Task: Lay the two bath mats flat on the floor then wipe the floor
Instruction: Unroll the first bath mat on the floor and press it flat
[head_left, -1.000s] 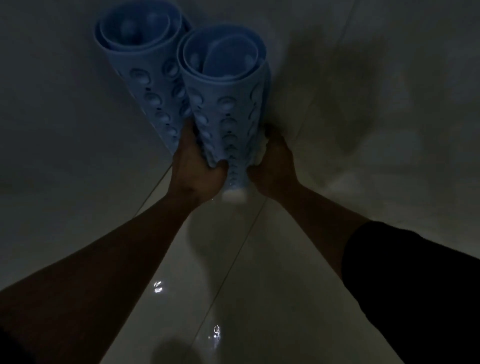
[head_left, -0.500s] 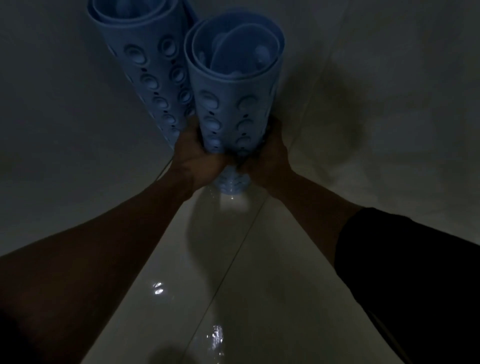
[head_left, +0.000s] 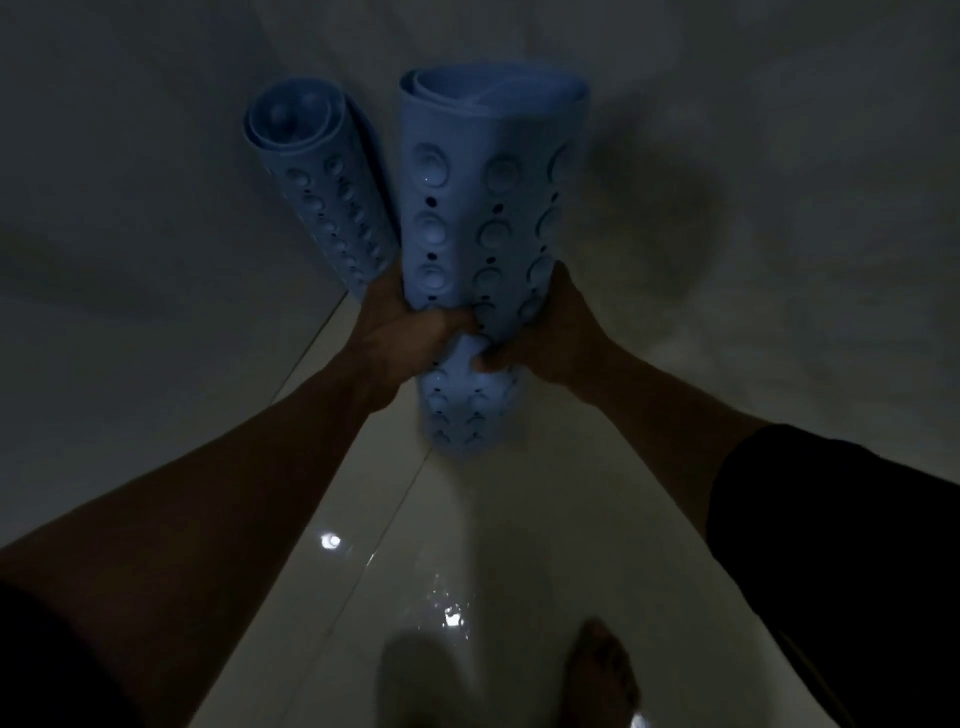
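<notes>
Two rolled blue bath mats with suction cups and small holes stand on end in a dim corner. The nearer, right-hand mat (head_left: 483, 218) is gripped around its lower part by both hands: my left hand (head_left: 400, 332) on its left side, my right hand (head_left: 550, 332) on its right. Its bottom end hangs above the floor. The second rolled mat (head_left: 322, 187) leans against the wall behind and to the left, touching my left hand's back.
Glossy pale floor tiles (head_left: 519, 519) with a dark grout line and wet light reflections lie below. Grey walls (head_left: 779, 182) close in on the left and right. My bare foot (head_left: 597, 675) stands at the bottom, near a dark shadow.
The right-hand mat has been lifted up and toward me, apart from the left one. My hands now grip it higher above its bottom end. My foot has come into view.
</notes>
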